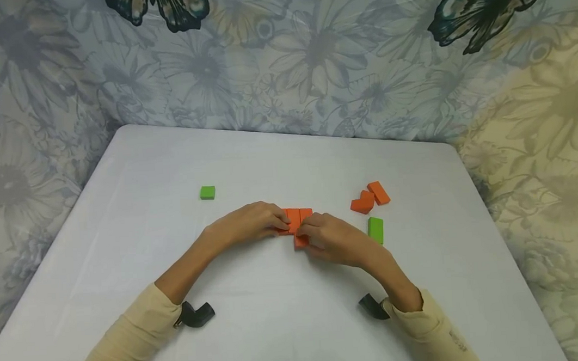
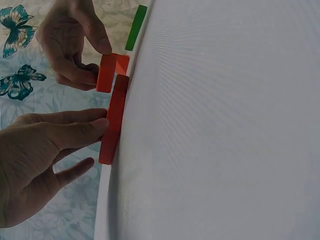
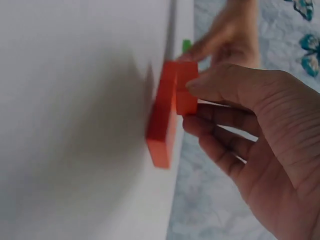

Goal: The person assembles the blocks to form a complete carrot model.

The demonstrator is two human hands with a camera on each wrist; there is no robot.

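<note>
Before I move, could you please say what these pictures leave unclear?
Head view: orange row, partly covered by left-hand grip and right-hand grip.
Head view: both butterflies, cut off by top edge.
Head view: marking on right sleeve, too small to read.
Right wrist view: part of the row's top, hidden behind the held block.

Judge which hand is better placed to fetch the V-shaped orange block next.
Probably the right hand, nearer the V-shaped orange block, though it pinches another orange block; the left hand is farther.
</note>
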